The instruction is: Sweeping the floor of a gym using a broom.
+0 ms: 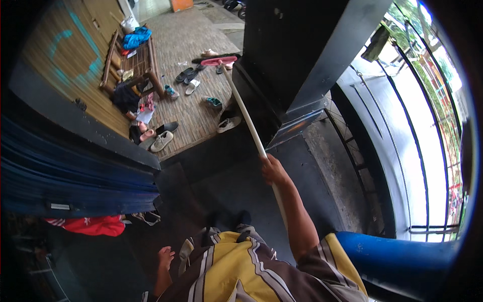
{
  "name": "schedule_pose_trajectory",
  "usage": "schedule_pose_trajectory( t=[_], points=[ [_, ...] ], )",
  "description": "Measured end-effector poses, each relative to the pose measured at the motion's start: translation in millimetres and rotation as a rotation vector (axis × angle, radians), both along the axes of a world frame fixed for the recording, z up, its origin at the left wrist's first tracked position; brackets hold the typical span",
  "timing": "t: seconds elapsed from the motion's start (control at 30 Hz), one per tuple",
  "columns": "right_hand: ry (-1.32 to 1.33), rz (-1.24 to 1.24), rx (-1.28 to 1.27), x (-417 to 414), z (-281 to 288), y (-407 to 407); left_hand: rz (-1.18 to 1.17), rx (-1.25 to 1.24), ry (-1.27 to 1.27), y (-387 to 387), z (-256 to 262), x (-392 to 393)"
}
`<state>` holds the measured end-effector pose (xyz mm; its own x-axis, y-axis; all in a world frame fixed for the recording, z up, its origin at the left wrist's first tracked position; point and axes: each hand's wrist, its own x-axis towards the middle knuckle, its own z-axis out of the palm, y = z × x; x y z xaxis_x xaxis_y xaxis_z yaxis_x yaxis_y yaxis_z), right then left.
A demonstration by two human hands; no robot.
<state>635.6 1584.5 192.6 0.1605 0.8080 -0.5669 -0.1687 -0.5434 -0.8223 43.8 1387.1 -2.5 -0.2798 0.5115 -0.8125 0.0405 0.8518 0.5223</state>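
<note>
My right hand (273, 170) is wrapped around the pale stick of a broom (243, 107), well out in front of my body. The broom's pink head (219, 61) with dark bristles is beside the foot of a black pillar, among shoes on the tiled floor. My left hand (166, 257) hangs low at my side, fingers loosely curled and slightly apart, holding nothing. Nearest the broom head are a pair of black slip-on shoes (185, 75), a white sandal (192, 87) and a teal-lined shoe (212, 102).
The black pillar (286, 53) stands right of the broom stick. A bamboo bench (140, 62) holds a blue cloth (136, 37). More footwear, including a light sneaker (162, 141), lies near the step. A blue drum (392, 249) is at my right; a red cloth (94, 225) lies left.
</note>
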Motion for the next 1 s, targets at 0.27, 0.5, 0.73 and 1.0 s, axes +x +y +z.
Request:
schedule_pose_trajectory(
  t=[0.27, 0.5, 0.73, 1.0],
  points=[
    [-0.297, -0.093, -0.194, -27.5, 35.1, -125.2, -0.045, -0.273, 0.109, -105.5, 4.4, -22.7],
    [-0.393, 0.083, 0.018, 19.3, -53.0, -16.0, -0.799, 0.067, 0.302, -40.3, 5.0, -11.3],
    [-0.342, 0.15, 0.12, -12.0, -29.4, -3.2, -0.428, 0.596, 0.265, 86.9, 77.9, 67.8],
    [-0.253, 0.279, -0.19, -57.7, -51.9, -185.3, -0.31, 0.3, -0.029, 55.8, 58.2, 93.0]
  ],
)
